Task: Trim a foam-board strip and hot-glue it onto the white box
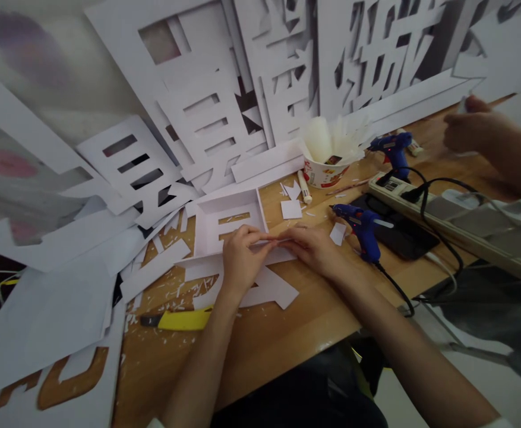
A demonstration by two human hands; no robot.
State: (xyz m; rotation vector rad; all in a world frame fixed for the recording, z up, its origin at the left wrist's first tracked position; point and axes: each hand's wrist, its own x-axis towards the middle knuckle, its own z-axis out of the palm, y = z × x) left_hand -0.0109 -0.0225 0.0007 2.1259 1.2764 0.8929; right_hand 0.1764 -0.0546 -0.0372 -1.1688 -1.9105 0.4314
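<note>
A white board character (230,203) with raised walls and slots cut in its floor lies on the wooden table. At its near right edge my left hand (246,254) and my right hand (310,246) meet, fingertips pressed together on a thin white board strip (284,256). Both hands are closed; the fingers hide most of the strip. Below the hands, a flat part of the white piece (275,289) spreads over the tabletop. A yellow utility knife (183,320) rests beside my left forearm. To the right of my right hand stands a blue glue gun (362,229).
Cut-out white boards (207,77) lean along the wall. A paper tub (325,173) holds glue sticks. A second glue gun (394,148), a power strip (389,185) with cables and a dark phone (405,232) lie right. Another person's hand (476,128) is at far right. Scraps litter the table.
</note>
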